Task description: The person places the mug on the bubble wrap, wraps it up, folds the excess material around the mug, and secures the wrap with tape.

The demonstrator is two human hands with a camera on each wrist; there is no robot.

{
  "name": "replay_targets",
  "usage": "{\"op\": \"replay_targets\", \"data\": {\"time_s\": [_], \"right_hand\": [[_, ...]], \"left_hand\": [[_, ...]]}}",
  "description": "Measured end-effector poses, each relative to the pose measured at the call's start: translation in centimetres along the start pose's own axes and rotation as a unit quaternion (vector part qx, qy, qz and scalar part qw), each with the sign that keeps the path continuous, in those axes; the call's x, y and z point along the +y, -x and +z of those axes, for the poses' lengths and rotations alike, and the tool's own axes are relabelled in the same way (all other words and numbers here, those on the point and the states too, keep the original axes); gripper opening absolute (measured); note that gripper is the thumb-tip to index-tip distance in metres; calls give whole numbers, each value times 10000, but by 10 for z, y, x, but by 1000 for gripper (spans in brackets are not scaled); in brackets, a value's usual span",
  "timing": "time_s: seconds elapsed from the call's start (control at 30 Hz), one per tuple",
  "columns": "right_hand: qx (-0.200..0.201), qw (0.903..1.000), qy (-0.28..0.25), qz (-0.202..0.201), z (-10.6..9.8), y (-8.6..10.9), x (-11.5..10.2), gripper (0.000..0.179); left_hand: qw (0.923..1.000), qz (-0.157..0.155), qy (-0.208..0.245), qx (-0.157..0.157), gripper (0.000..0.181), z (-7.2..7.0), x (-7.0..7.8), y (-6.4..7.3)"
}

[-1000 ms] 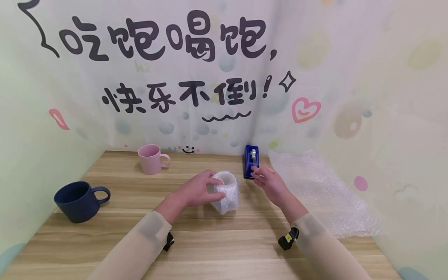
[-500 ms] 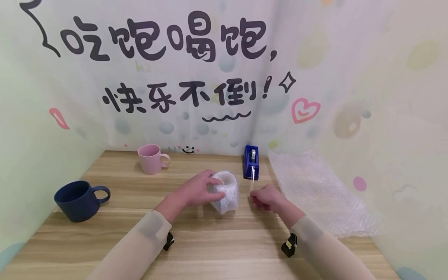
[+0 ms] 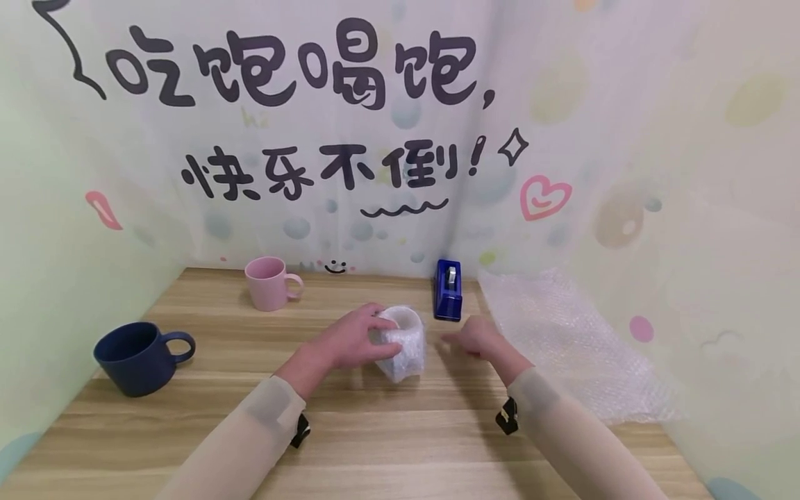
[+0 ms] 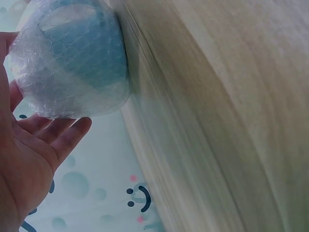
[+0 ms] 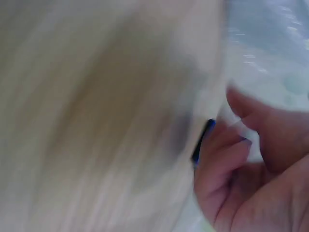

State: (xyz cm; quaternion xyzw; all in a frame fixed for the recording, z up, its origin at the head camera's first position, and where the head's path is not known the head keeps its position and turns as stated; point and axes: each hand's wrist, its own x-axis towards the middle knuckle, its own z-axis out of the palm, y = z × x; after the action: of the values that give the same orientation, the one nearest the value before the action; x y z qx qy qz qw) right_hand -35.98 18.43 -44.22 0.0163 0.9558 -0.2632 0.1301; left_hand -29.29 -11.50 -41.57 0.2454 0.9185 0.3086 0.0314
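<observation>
A bubble-wrapped cup (image 3: 406, 347) stands at the middle of the table, its round rim showing at the top. My left hand (image 3: 356, 338) holds it from the left side; in the left wrist view, fingers (image 4: 72, 135) lie against the wrap (image 4: 77, 63). To the right of the cup and apart from it, my right hand (image 3: 480, 338) hovers with its fingers curled. The right wrist view is blurred, but a faint clear piece of tape (image 5: 247, 120) shows between its thumb and forefinger. A blue tape dispenser (image 3: 448, 292) stands just behind that hand.
At the back left stands a pink mug (image 3: 269, 285), and a dark blue mug (image 3: 137, 360) is nearer on the left. A sheet of bubble wrap (image 3: 575, 347) lies along the right side of the wooden table (image 3: 387, 451). A printed curtain (image 3: 375, 236) closes the back.
My right hand first reached to the dispenser, then drew a clear strip of tape toward me. Now no strip runs to the dispenser, and the hand is slightly raised. My left hand stays put.
</observation>
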Motion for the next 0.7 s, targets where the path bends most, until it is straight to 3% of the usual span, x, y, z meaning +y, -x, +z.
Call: {"op": "replay_targets", "data": {"time_s": [0.07,0.13,0.2,0.3,0.33,0.4,0.47,0.7], "right_hand": [[485,9977,-471,-40,-5,-5,-7,53],[818,9890,-1230,77,-9,-3,-17,52],[883,9740,-2049,400,-11,-1,-27,49],[907,9431,-3116,730,-6,-6,-29,42],[939,9350,-3326,791,-4,-8,-29,38],[1036,9280,-3478,840,-1,-10,-29,30],[1133,9318,-3355,790,1,-11,-29,27],[1307,9595,-2434,548,8,-18,-23,30]], "left_hand": [[10000,1,5,5,56,0,0,0],[10000,0,40,5,56,-1,0,1],[10000,-17,62,-12,56,0,0,1],[10000,-39,71,-26,56,2,-1,1],[10000,-31,47,-23,56,2,-1,1],[10000,-13,12,-2,56,3,-2,0],[10000,29,-23,19,56,2,-2,0],[10000,14,-51,-16,56,-1,-1,2]]}}
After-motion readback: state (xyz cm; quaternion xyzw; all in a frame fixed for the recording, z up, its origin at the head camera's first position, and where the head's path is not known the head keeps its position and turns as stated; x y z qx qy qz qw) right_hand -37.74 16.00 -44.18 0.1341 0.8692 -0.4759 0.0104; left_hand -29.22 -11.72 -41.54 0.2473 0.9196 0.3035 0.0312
